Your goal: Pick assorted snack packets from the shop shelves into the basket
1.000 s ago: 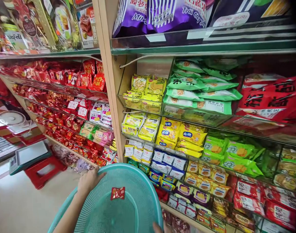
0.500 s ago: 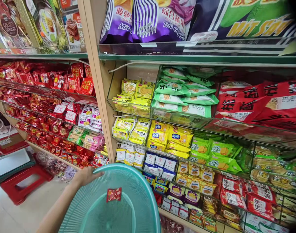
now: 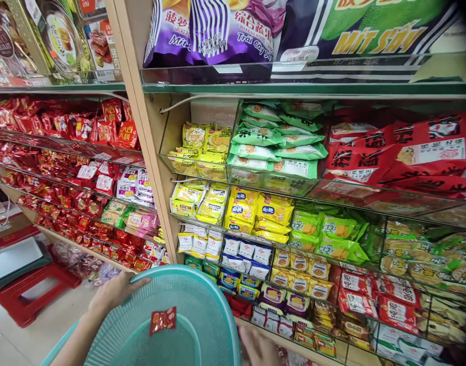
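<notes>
My left hand (image 3: 114, 294) grips the rim of a teal plastic basket (image 3: 217, 305), its thumb lying over the edge and the other fingers hidden behind the wall. Inside the basket lies one small red snack packet (image 3: 163, 321). Just right of the basket, low in the view, my right hand (image 3: 258, 348) is smeared by motion and cut off by the bottom edge. Whether it touches the basket or holds anything does not show.
Ahead rise shelves of wrapped snacks: yellow packets (image 3: 238, 209), green packets (image 3: 274, 137), red bags (image 3: 401, 152). Purple bags (image 3: 213, 40) stand above. Red-wrapped sweets (image 3: 46, 119) fill the left racks. A red stool (image 3: 27, 295) stands on the floor at left.
My right hand has come into view at the bottom, right of the basket. The basket, with my left hand on it, has shifted slightly left and down. The view has moved a little.
</notes>
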A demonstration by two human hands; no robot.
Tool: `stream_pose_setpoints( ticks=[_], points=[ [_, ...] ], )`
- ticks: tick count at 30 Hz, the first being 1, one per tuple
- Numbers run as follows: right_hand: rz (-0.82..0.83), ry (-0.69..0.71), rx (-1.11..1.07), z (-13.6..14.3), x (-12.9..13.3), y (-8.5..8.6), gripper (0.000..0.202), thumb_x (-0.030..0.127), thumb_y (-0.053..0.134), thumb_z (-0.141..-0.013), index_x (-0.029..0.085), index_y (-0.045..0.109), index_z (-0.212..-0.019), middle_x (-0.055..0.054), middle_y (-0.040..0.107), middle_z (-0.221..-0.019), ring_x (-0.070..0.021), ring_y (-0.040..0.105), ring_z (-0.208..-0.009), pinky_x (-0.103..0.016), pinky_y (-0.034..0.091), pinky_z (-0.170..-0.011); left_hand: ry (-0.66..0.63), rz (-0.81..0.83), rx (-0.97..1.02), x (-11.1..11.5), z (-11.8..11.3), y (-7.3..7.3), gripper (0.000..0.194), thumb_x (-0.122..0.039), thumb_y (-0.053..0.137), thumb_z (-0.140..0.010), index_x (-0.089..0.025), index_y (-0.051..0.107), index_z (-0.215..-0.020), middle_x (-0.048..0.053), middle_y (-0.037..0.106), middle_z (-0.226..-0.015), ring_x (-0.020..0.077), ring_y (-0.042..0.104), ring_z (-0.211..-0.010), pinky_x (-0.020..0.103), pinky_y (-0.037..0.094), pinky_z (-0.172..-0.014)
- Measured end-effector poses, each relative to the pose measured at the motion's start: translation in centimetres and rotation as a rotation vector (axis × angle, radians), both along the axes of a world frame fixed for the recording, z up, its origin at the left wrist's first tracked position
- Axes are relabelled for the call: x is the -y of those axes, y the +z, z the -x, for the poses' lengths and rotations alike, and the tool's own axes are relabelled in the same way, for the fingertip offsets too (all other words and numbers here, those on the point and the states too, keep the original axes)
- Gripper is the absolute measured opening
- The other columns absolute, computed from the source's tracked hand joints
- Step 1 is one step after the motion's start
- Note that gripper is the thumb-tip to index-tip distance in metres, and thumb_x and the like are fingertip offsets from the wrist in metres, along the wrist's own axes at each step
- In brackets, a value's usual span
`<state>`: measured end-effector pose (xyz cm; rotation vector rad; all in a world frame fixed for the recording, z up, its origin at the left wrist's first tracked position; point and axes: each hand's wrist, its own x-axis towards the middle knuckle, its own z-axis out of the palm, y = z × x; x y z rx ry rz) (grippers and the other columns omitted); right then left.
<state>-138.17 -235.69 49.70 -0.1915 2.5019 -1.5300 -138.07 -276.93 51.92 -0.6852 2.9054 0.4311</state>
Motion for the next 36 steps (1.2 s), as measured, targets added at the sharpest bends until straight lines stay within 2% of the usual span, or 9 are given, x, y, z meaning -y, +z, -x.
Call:
stream_pose_setpoints(
  ticks=[3,6,9,11,13,18,27,36],
  points=[
    [-0.041,-0.032,-0.115,3.3,-1.9,4.7,0.052,0.058,0.037,-0.079,0.019,0.056,-0.108,-0.009,0.067,-0.094,-0.0227,0.062,-0.086,-0.035,0.048,-0.078,-0.016,0.033,-0.008,-0.5,0.3,0.8,0.064,-0.075,0.030,-0.066,-0.023,0.062,-0.083,0.008,0.068,-0.086,0.0278,0.062,-0.084,0.032,0.044,-0.067],
    [-0.181,-0.029,-0.519,6.4,-2.5,10.9,0.043,0.049,0.045,-0.080,0.021,0.051,-0.112,-0.007,0.065,-0.095,-0.0200,0.060,-0.082,-0.033,0.048,-0.074,-0.040,0.061,-0.012,-2.2,1.3,1.5,0.066,-0.077,0.027,-0.065,-0.022,0.061,-0.077,0.010,0.068,-0.083,0.0287,0.062,-0.082,0.032,0.044,-0.063],
    [-0.314,0.057,-0.949,8.8,-1.0,16.0,0.034,0.038,0.046,-0.083,0.020,0.046,-0.112,-0.008,0.059,-0.104,-0.0207,0.054,-0.095,-0.034,0.043,-0.081,-0.097,0.082,-0.051,-4.1,2.7,2.0,0.066,-0.077,0.028,-0.066,-0.021,0.060,-0.080,0.012,0.067,-0.086,0.0297,0.062,-0.082,0.033,0.044,-0.064],
    [-0.443,0.110,-1.153,10.2,0.7,18.1,0.026,0.032,0.048,-0.082,0.018,0.047,-0.104,-0.010,0.056,-0.109,-0.0229,0.049,-0.102,-0.037,0.040,-0.083,-0.132,0.091,-0.063,-5.0,3.6,2.3,0.067,-0.077,0.028,-0.066,-0.021,0.060,-0.081,0.013,0.067,-0.085,0.0303,0.062,-0.082,0.035,0.044,-0.065],
    [-0.580,0.129,-1.262,11.5,2.3,19.0,0.020,0.027,0.051,-0.081,0.018,0.048,-0.099,-0.011,0.052,-0.114,-0.0249,0.045,-0.104,-0.038,0.037,-0.083,-0.155,0.088,-0.066,-5.6,4.2,2.3,0.068,-0.078,0.027,-0.065,-0.021,0.061,-0.081,0.013,0.067,-0.085,0.0303,0.062,-0.082,0.035,0.045,-0.065],
    [-0.798,0.120,-1.351,13.7,4.1,19.4,0.021,0.020,0.053,-0.078,0.016,0.047,-0.098,-0.012,0.048,-0.121,-0.0263,0.040,-0.108,-0.041,0.029,-0.088,-0.155,0.089,-0.082,-5.9,4.7,1.8,0.070,-0.079,0.027,-0.064,-0.021,0.062,-0.079,0.013,0.067,-0.086,0.0284,0.063,-0.081,0.033,0.045,-0.065],
    [-0.945,0.160,-1.337,14.2,3.9,20.8,0.024,0.014,0.048,-0.079,0.015,0.045,-0.103,-0.010,0.054,-0.102,-0.0224,0.044,-0.094,-0.038,0.026,-0.083,-0.186,0.064,-0.095,-6.2,4.8,2.2,0.074,-0.081,0.025,-0.063,-0.021,0.063,-0.084,0.014,0.066,-0.089,0.0314,0.061,-0.084,0.037,0.045,-0.066],
    [-1.074,0.156,-1.397,14.2,4.5,21.1,0.028,0.012,0.042,-0.081,0.016,0.044,-0.109,-0.009,0.056,-0.091,-0.0214,0.046,-0.083,-0.043,0.022,-0.089,-0.204,0.106,-0.115,-7.3,5.6,2.1,0.071,-0.078,0.029,-0.065,-0.018,0.063,-0.083,0.015,0.065,-0.088,0.0293,0.062,-0.083,0.033,0.044,-0.066]
  ],
)
